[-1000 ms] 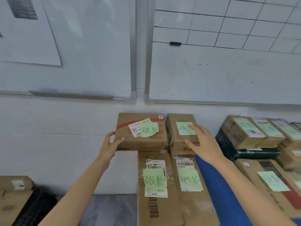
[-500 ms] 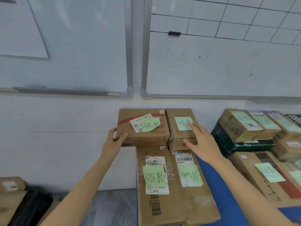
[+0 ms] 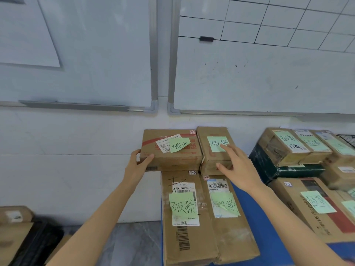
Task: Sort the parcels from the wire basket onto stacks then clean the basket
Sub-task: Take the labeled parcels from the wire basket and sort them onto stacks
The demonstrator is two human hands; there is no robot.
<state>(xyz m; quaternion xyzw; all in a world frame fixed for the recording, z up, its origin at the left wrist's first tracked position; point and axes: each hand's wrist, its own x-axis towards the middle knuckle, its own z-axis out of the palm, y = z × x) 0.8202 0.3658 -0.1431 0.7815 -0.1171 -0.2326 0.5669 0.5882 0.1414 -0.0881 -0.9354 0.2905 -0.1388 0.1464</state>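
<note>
Change since the earlier frames is slight. The right hand [image 3: 240,166] has drawn back across the green note [image 3: 216,144] on the narrow parcel [image 3: 202,150], so more of the handwriting shows. The left hand [image 3: 135,166] keeps the same hold.

Left hand: forearm reaching forward, fingers wrapped round the left end of the wide parcel [image 3: 172,156], thumb laid on its top near the front corner. This is a firm grasp. Right hand: fingers extended and spread, not clenched. The index tip rests on the note's lower right edge and the thumb lies against the parcel's front face.

Position: both parcels stand against the wall at the far end of two long parcels [image 3: 184,239] lying on the blue worktop [image 3: 269,223]. Whether they rest on those or behind them cannot be told. The pair sit side by side, seam closed or nearly so. The wide parcel overhangs to the left.

Orientation: the wide parcel's long axis runs left to right, parallel to the wall. The narrow parcel's axis appears to run towards the wall, as do the long parcels. Notes face up.

Further labelled parcels [image 3: 288,148] are stacked to the right. A corner of the wire basket [image 3: 345,140] shows at the frame edge.
</note>
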